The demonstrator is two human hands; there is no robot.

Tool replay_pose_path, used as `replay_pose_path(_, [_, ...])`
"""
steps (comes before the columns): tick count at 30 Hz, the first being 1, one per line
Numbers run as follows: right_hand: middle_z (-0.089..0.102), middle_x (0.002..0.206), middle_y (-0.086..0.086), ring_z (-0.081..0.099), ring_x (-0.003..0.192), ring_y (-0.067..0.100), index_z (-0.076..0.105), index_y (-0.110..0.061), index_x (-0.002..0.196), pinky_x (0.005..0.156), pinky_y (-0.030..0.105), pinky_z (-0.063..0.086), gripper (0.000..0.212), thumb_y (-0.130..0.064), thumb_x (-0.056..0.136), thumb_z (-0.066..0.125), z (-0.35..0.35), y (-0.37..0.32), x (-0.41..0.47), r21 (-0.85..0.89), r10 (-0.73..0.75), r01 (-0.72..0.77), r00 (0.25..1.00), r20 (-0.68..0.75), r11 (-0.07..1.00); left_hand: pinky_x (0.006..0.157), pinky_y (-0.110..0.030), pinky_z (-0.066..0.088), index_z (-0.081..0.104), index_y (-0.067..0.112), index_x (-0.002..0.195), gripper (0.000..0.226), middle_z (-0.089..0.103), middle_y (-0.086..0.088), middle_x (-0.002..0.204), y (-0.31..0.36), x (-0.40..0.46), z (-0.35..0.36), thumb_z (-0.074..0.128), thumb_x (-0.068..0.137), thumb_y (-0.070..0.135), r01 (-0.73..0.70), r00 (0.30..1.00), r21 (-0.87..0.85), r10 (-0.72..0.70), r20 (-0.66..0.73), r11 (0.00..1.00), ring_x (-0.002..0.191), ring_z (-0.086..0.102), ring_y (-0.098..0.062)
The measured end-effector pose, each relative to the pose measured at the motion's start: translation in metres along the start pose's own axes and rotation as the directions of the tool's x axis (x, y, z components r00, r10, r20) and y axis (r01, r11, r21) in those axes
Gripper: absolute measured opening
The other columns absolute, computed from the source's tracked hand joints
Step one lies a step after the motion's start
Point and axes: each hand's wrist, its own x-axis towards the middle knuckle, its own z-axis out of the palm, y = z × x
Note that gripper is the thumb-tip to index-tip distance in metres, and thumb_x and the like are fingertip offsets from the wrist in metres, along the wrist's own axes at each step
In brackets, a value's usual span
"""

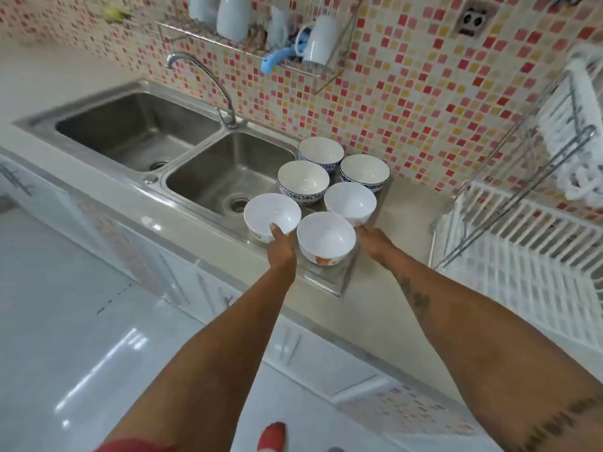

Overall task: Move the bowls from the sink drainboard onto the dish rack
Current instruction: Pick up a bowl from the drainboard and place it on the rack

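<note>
Several bowls stand upright on the steel drainboard (329,282) to the right of the sink. The back ones have blue patterns, such as the blue-patterned bowl (303,181). The front ones are plain white. My left hand (282,246) grips the front-left white bowl (272,213), with the thumb over its near rim. My right hand (373,241) reaches the near side of the right white bowl (350,200); its fingertips touch the bowl low down and its grip is hidden. A white bowl with an orange picture (326,238) sits between my hands. The white dish rack (528,256) stands on the counter at the right.
A double steel sink (208,171) with a curved tap (202,79) lies left of the bowls. A wall shelf (261,50) above holds white cups and a blue utensil. The tiled wall is close behind the bowls. A strip of counter (411,203) separates drainboard and rack.
</note>
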Motion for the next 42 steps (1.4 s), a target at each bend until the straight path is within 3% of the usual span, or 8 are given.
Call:
replay_pose_path(9, [0.065,0.123,0.016,0.060,0.109,0.028,0.065,-0.004,0.119,0.088,0.033,0.045,0.058,-0.051,0.094,0.042,0.014,0.015,0.049,0.323,0.127,-0.101,0.990,-0.059,0.941,0.093,-0.028,0.038,0.055,0.009,0.137,0.055,0.061,-0.009,0.134,-0.025,0.036,0.028,0.028,0.104,0.044,-0.008,0.999,-0.185,0.015,0.040,0.983,0.117,0.054,-0.023])
replay_pose_path(14, [0.062,0.114,0.011,0.056,0.098,0.024,0.060,-0.005,0.122,0.070,0.027,0.044,0.055,-0.049,0.097,0.039,0.022,0.013,0.053,0.327,0.143,-0.137,0.990,0.005,0.935,0.099,-0.034,0.040,0.052,0.019,0.136,0.049,0.058,-0.004,0.126,-0.033,0.047,0.047,0.025,0.104,0.044,0.005,0.998,-0.088,0.000,0.057,0.996,0.120,0.054,-0.027])
replay_pose_path(19, [0.054,0.138,0.013,0.053,0.123,0.029,0.046,-0.010,0.138,0.105,0.042,0.044,0.054,-0.046,0.099,0.036,0.039,0.017,0.056,0.344,0.113,-0.117,0.993,0.033,0.932,0.103,-0.036,0.040,0.043,0.017,0.144,0.049,0.050,-0.011,0.143,-0.037,0.047,0.056,0.026,0.105,0.041,0.011,1.000,-0.099,-0.011,-0.003,0.995,0.128,0.049,-0.032])
replay_pose_path(27, [0.051,0.140,0.014,0.052,0.124,0.030,0.043,-0.010,0.140,0.107,0.044,0.043,0.060,-0.050,0.097,0.037,0.037,0.017,0.053,0.335,0.111,-0.125,0.992,0.059,0.934,0.108,-0.038,0.037,0.033,0.020,0.151,0.052,0.043,-0.008,0.150,-0.033,0.040,0.060,0.021,0.106,0.042,0.134,0.991,-0.108,-0.134,0.008,0.985,0.134,0.044,-0.030])
replay_pose_path(30, [0.060,0.132,0.012,0.057,0.118,0.029,0.054,-0.013,0.130,0.105,0.045,0.045,0.053,-0.050,0.096,0.037,0.028,0.016,0.043,0.283,0.049,-0.053,0.999,0.022,0.958,0.098,-0.038,0.041,0.040,0.020,0.147,0.050,0.050,-0.008,0.143,-0.027,0.030,0.058,0.024,0.105,0.042,0.141,0.989,-0.175,-0.145,-0.010,0.974,0.119,0.050,-0.028])
replay_pose_path(36, [0.064,0.104,0.022,0.053,0.087,0.022,0.060,0.005,0.110,0.079,0.032,0.043,0.053,-0.040,0.100,0.035,-0.023,-0.035,0.009,0.252,-0.168,0.206,0.972,-0.165,0.946,0.111,-0.043,0.037,0.040,0.012,0.147,0.058,0.050,-0.009,0.145,0.033,0.006,0.071,0.025,0.103,0.047,0.004,0.997,-0.252,-0.021,-0.067,0.968,0.128,0.051,-0.032])
replay_pose_path(40, [0.060,0.095,0.010,0.061,0.095,0.031,0.059,-0.005,0.103,0.086,0.045,0.054,0.045,-0.042,0.099,0.032,-0.098,-0.124,-0.025,0.219,-0.383,0.451,0.876,-0.293,0.865,0.107,-0.045,0.046,0.046,0.018,0.141,0.056,0.059,-0.004,0.136,0.134,-0.016,0.106,0.033,0.098,0.051,-0.136,0.986,-0.308,0.158,0.045,0.942,0.120,0.059,-0.028])
replay_pose_path(42, [0.059,0.100,0.005,0.060,0.098,0.026,0.058,-0.009,0.111,0.087,0.040,0.050,0.044,-0.042,0.099,0.031,-0.140,-0.163,-0.052,0.176,-0.485,0.574,0.791,-0.374,0.800,0.106,-0.042,0.048,0.044,0.022,0.143,0.053,0.060,-0.001,0.134,0.182,-0.049,0.123,0.038,0.097,0.049,-0.172,0.969,-0.351,0.223,0.110,0.921,0.120,0.060,-0.026])
